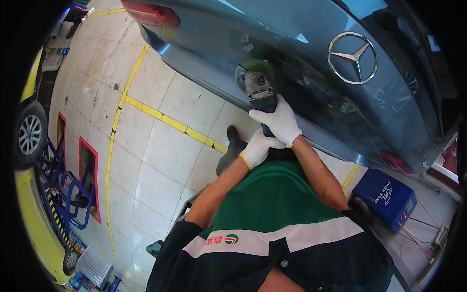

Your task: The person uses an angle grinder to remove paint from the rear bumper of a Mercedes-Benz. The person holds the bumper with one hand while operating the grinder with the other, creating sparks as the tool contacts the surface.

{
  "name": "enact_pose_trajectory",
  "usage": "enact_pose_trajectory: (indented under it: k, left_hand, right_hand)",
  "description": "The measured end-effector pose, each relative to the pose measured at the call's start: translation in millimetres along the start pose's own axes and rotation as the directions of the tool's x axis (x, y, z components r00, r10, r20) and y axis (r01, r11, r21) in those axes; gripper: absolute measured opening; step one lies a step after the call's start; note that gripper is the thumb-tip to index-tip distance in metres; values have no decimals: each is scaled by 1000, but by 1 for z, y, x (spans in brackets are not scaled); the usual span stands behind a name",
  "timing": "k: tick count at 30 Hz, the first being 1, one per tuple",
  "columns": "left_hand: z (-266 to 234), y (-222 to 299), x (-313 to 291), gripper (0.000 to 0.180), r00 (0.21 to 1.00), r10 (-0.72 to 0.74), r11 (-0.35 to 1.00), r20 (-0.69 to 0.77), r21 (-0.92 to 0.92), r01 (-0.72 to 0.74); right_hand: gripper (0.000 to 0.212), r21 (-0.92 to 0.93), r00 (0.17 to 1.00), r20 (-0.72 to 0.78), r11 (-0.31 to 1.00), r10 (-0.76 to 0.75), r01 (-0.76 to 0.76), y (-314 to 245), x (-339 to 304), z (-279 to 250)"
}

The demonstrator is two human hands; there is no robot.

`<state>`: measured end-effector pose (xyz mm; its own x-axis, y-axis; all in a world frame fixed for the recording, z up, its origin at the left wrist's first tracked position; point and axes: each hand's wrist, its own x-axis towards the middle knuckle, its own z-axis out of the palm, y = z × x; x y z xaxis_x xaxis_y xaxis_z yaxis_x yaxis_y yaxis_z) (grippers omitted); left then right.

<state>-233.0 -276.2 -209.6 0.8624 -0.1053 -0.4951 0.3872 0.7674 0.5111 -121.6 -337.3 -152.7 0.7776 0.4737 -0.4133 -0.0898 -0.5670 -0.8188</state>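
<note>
An angle grinder (258,89) with a green disc (265,68) and a clear-edged guard is held in both of my hands. My right hand (278,120), in a white knit glove, wraps its dark body just behind the metal head. Further back, my left hand (257,148), gloved the same way, is closed round the rear end, which it mostly hides. The disc lies over the lower rear panel of a blue-grey car (209,44); whether it touches the paint cannot be told. Scuffed, whitish patches (304,79) mark the dark panel around it.
A round chrome star emblem (352,57) sits on the car, right of the grinder. A red tail light (153,13) is at upper left. A blue box-shaped machine (384,199) with cables stands at right. Blue lift frames (78,194) and a yellow-green car (39,219) are far left.
</note>
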Motion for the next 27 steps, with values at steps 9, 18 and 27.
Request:
enact_pose_trajectory:
  k: [9, 18, 27]
  left_hand:
    - [-1, -2, 1, 61, 1000, 14, 1000, 2, 4, -14]
    - [0, -2, 1, 61, 1000, 11, 1000, -8, 5, -11]
    - [-3, -5, 2, 61, 1000, 10, 1000, -4, -5, -10]
  right_hand:
    - [72, -5, 1000, -5, 1000, -17, 17, 2, 1, -1]
    - [74, -7, 1000, -3, 1000, -9, 9, 3, 3, 0]
    - [73, 2, 1000, 1, 1000, -1, 1, 5, 3, 1]
